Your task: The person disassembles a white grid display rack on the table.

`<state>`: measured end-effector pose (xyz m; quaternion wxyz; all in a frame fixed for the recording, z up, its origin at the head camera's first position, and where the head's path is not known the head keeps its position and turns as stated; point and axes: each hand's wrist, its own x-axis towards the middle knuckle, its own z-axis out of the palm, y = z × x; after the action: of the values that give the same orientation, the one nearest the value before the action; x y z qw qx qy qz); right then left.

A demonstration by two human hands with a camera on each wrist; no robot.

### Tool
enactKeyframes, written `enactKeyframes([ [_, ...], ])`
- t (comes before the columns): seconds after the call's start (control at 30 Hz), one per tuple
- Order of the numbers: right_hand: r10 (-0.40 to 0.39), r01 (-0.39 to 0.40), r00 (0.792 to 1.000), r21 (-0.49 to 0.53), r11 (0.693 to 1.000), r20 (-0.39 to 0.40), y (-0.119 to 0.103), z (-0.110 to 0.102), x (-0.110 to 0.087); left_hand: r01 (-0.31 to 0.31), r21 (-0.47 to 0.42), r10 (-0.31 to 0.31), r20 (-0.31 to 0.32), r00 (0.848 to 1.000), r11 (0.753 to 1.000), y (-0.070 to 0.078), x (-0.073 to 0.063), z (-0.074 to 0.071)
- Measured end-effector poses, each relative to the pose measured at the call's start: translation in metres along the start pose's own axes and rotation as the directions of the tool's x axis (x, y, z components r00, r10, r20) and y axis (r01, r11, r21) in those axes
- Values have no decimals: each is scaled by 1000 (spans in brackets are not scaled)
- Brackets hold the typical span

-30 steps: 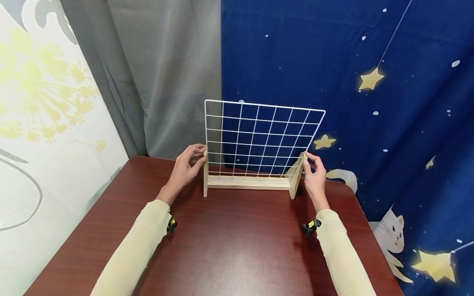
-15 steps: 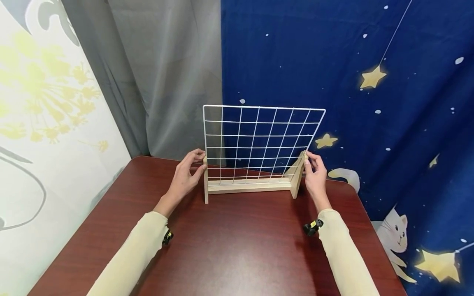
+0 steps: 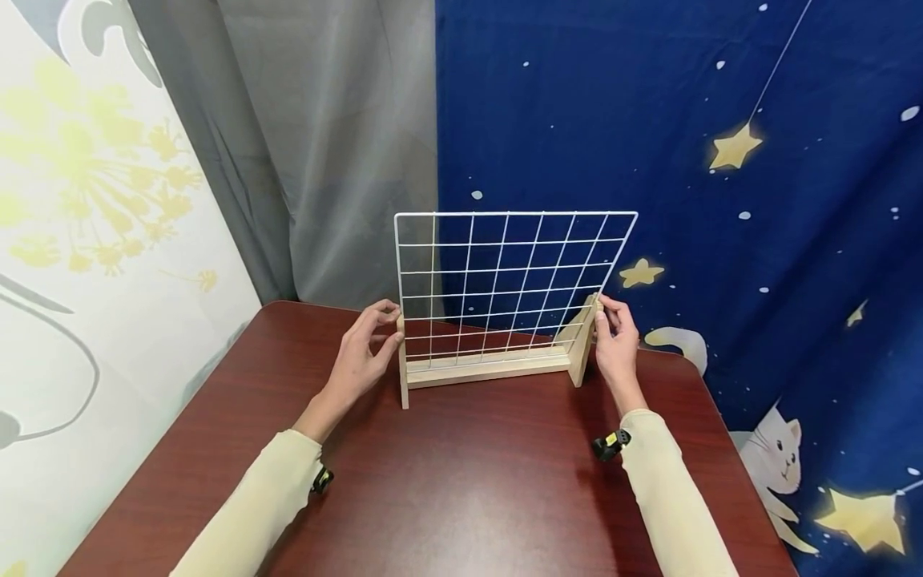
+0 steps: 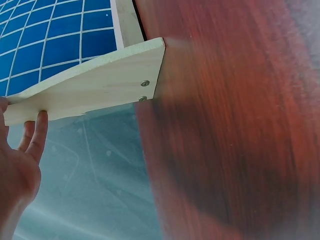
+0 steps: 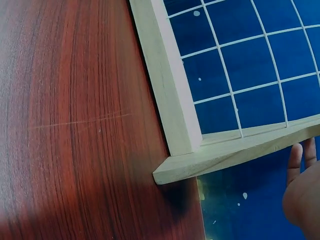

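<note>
A display rack with a white wire grid [image 3: 515, 214] stands on the table near its far edge. Its wooden crossbar [image 3: 490, 370] joins two wooden side panels. At the left panel [image 3: 403, 369], my left hand [image 3: 360, 353] pinches the upper end between thumb and fingers. My right hand [image 3: 618, 344] grips the top of the right panel [image 3: 586, 344] in a similar way. Two screw heads [image 4: 145, 83] show on the left panel's outer face in the left wrist view. The right wrist view shows fingers against the right panel [image 5: 225, 157]; the thumb is hidden there.
The dark red wooden table [image 3: 461, 465] has rounded far corners. Behind it hang a grey curtain [image 3: 346, 144] and a blue curtain [image 3: 591, 112] with stars. A pale patterned curtain [image 3: 108, 336] hangs along the left. Black wrist cameras [image 3: 611, 444] sit at both cuffs.
The rack's left end has come nearer to me, together with my left hand. Its right end has hardly moved, so the rack now stands at more of an angle.
</note>
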<state>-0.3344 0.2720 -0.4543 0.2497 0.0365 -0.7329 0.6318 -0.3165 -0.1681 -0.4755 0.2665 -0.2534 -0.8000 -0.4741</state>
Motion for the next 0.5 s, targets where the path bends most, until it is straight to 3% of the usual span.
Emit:
enactKeyframes([
  [0.23, -6, 6, 1000, -1, 1000, -6, 1, 1, 3, -16, 9, 15, 19, 1000, 1000, -2, 1, 0],
  [0.5, 0, 0, 1000, 6, 1000, -24, 8, 4, 6, -116, 56, 115, 19, 993, 992, -6, 0, -1],
])
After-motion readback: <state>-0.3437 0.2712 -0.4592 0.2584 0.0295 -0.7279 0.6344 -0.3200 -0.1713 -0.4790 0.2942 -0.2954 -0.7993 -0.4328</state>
